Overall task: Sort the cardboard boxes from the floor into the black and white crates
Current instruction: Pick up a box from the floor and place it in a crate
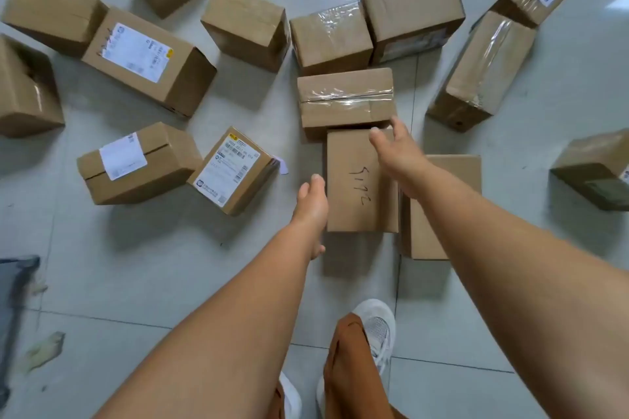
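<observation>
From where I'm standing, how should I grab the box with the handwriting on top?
Clamp the handwritten box by its two long sides from above, left hand on the open left face, right hand down the right face. It lies flat, lengthwise away from you; a neighbouring plain box crowds its right.

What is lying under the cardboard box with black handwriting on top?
The handwritten cardboard box looks raised, its right edge resting on a plain cardboard box beside it. Pale tiled floor shows around them. What lies directly beneath is covered.
</observation>
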